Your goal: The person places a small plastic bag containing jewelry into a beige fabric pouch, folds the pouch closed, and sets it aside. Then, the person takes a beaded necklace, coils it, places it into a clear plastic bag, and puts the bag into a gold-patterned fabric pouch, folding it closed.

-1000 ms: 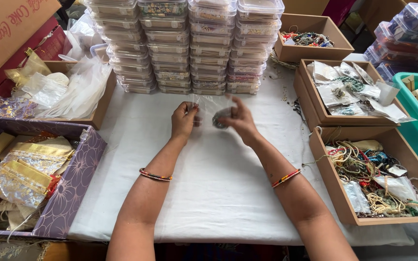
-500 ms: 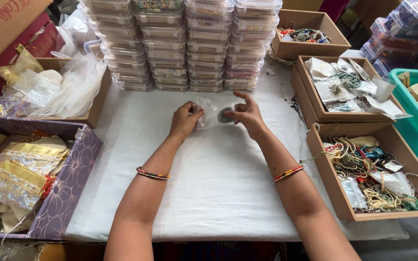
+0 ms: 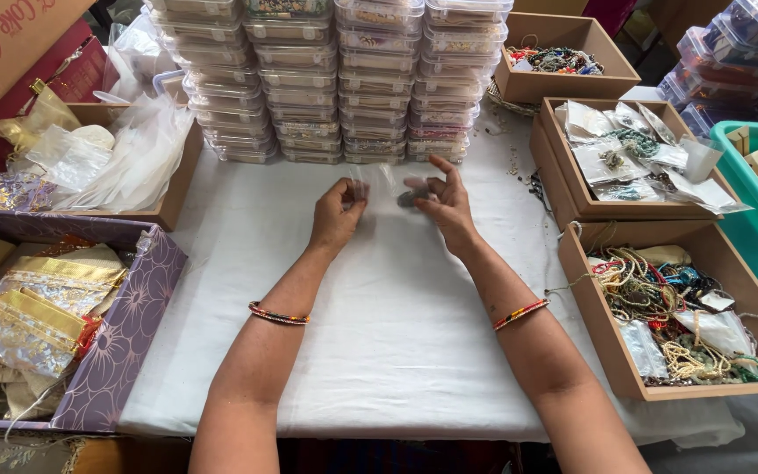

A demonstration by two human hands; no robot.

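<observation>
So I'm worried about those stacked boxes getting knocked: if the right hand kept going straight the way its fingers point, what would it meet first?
Probably the stacked clear plastic boxes: the right hand, pinching a small clear pouch, points toward them across bare white tablecloth. Depth is uncertain.

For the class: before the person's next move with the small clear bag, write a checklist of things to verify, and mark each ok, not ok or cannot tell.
1. Both hands on the small clear bag: left hand pinches one end, right hand the other. Ok.
2. Dark item inside the bag: seen by the right fingers. Ok.
3. Bag mouth sealed: cannot tell.
4. Bare white cloth beneath the hands. Ok.
5. Stacked clear boxes stand apart from the hands. Ok.
6. Open box of beaded strings beside the right arm, not touching. Ok.
</observation>
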